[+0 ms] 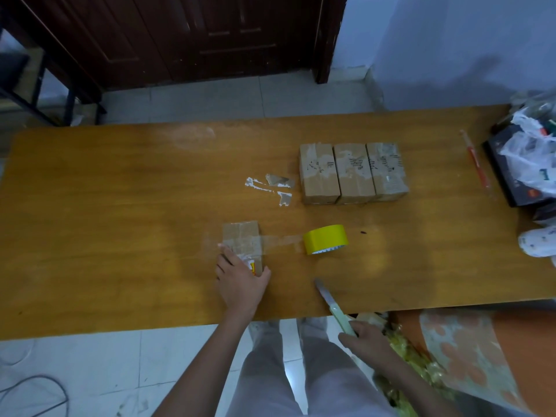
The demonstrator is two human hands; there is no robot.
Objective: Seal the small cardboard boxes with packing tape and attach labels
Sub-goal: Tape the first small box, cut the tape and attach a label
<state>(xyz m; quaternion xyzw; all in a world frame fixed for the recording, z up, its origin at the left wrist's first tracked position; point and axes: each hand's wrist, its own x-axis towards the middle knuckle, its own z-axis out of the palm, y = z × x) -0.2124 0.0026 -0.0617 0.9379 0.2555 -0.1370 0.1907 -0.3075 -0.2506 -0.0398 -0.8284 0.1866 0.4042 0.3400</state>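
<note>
Near the frame's lower centre, the left hand (pixel 240 281) lay with fingers spread on a small cardboard box (pixel 243 240), clear tape running right to the yellow roll (pixel 325 238). Lower right, the right hand (pixel 365 341) gripped a knife (pixel 332 305).

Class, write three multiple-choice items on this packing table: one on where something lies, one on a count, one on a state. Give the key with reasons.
1. Where is the yellow roll of packing tape?
A. right of the box under the left hand
B. on the taped boxes
C. on the floor

2. How many taped brown cardboard boxes stand in the far row?
A. two
B. three
C. five

3. What is the right hand doing?
A. resting open
B. gripping a pale-handled knife
C. pulling tape

Key: 1 A, a clear strip runs from the roll to the small cardboard box under the left hand; 2 B, three sit side by side; 3 B, fingers wrap the handle.
</note>
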